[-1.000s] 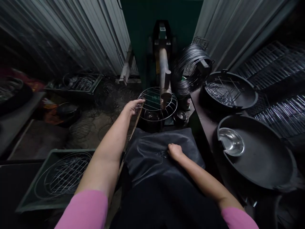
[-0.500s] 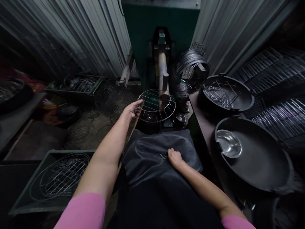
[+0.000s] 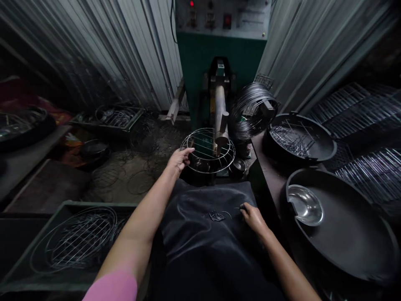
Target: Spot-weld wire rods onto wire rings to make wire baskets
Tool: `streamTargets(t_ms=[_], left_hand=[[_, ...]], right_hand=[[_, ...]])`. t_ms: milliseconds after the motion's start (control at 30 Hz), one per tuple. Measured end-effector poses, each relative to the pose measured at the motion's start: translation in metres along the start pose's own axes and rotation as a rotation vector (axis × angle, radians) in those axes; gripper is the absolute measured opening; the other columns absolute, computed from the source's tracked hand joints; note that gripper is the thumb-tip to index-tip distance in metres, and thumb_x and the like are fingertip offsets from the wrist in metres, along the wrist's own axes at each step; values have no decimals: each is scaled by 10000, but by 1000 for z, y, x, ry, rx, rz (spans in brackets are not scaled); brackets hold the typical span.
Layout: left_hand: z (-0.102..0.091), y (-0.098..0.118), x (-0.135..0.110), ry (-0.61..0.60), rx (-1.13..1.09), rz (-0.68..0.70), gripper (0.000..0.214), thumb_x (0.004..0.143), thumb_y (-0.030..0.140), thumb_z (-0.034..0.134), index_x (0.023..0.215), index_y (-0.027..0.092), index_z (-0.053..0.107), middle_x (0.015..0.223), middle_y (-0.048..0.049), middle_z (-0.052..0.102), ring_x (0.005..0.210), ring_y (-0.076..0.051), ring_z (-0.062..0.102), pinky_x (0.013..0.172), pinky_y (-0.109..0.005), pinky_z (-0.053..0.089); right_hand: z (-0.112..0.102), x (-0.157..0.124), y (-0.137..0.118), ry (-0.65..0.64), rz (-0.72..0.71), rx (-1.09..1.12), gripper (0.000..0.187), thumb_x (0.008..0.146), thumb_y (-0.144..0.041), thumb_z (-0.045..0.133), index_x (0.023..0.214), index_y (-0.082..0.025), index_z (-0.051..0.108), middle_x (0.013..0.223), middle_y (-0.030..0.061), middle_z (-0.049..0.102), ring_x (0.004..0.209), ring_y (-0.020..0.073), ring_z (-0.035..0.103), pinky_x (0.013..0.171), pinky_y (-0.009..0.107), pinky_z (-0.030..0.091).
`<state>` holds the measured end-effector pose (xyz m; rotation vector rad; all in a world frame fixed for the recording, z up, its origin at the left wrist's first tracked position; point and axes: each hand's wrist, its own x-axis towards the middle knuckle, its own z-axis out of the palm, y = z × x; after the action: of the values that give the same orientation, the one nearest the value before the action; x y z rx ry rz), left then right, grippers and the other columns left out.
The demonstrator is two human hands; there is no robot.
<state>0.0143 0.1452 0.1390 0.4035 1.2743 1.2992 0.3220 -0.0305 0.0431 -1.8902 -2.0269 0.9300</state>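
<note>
My left hand (image 3: pixel 180 159) is closed on the left rim of a round wire rack (image 3: pixel 200 170), which sits under and around the rod-like arm (image 3: pixel 221 113) of a green machine (image 3: pixel 197 75). My right hand (image 3: pixel 251 216) pinches a short, thin piece of wire (image 3: pixel 237 207) over the dark apron (image 3: pixel 200 234) on my lap. To the left of that hand, a small pile of curved wire pieces (image 3: pixel 216 215) lies on the apron.
A coil of wire (image 3: pixel 250 113) hangs right of the machine arm. Farther right are a black pan of wire parts (image 3: pixel 291 140), a larger black pan (image 3: pixel 351 238) with a steel bowl (image 3: pixel 305 205), and stacked racks (image 3: pixel 372 167). A green bin (image 3: pixel 72 203) holds wire rounds at left.
My right hand has moved right, away from the wire pile, and now has a wire piece in its fingers. My left hand stays on the rack's rim. The view has tilted up.
</note>
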Motion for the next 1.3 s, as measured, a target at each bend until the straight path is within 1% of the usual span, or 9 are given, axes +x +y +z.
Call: streamTargets(t_ms=[100,200,333,400,500,700,967,1167,1300], left_hand=[[3,-9,-15,-12,-12,82,435,408,167,790,686,171,456,505,110,395,357,2,279,344,-142,196],[3,-17,-23,9,-61,50,474,390,183,798,696,175,436,517,113,400,361,8,275,349,-142,185],[5,-25,-29,0,-101,65,484,393,177,801,721,174,445,515,115,397,359,10,269,358,-144,169],[7,-27,-32,4,-93,87,480,400,181,798,740,172,460,521,111,407,359,9,272,358,-144,171],[10,-28,-37,18,-74,118,486,405,188,793,774,171,478,542,103,428,363,8,278,352,-141,172],[11,-29,-35,30,-101,179,501,420,205,782,826,173,491,576,101,438,373,11,272,346,-130,165],[13,-27,-24,63,-113,161,498,417,220,794,814,170,497,595,90,467,381,7,309,344,-130,193],[17,-21,-23,67,-138,146,513,409,203,793,827,175,496,596,94,464,378,11,294,343,-127,182],[17,-23,-26,57,-131,165,536,410,203,791,855,177,493,596,95,456,384,9,286,341,-124,172]], right_hand=[[-4,5,0,43,6,154,150,723,-117,549,624,-225,517,612,49,605,646,227,615,611,312,436],[-17,15,-18,95,-23,272,86,752,-207,540,672,-221,514,670,57,621,668,224,614,622,321,451],[-38,41,-75,278,-174,861,263,843,-418,467,952,-187,528,864,54,644,708,176,630,607,274,478],[-40,57,-105,317,-270,976,278,829,-433,483,943,-183,532,875,60,648,708,174,634,564,247,466],[-33,76,-128,290,-335,850,234,799,-404,504,861,-185,558,743,33,644,612,164,617,521,239,446],[-27,90,-122,292,-372,656,217,775,-377,496,839,-190,586,621,5,617,573,170,609,536,254,455],[-47,102,-132,198,-193,889,242,729,-383,525,830,-168,569,705,32,646,508,144,590,377,195,371],[-37,93,-135,415,-296,986,214,803,-377,528,868,-176,558,839,54,656,654,152,624,504,222,463],[-25,93,-132,424,-340,862,207,827,-373,504,872,-183,573,775,43,657,621,150,605,526,237,460]])
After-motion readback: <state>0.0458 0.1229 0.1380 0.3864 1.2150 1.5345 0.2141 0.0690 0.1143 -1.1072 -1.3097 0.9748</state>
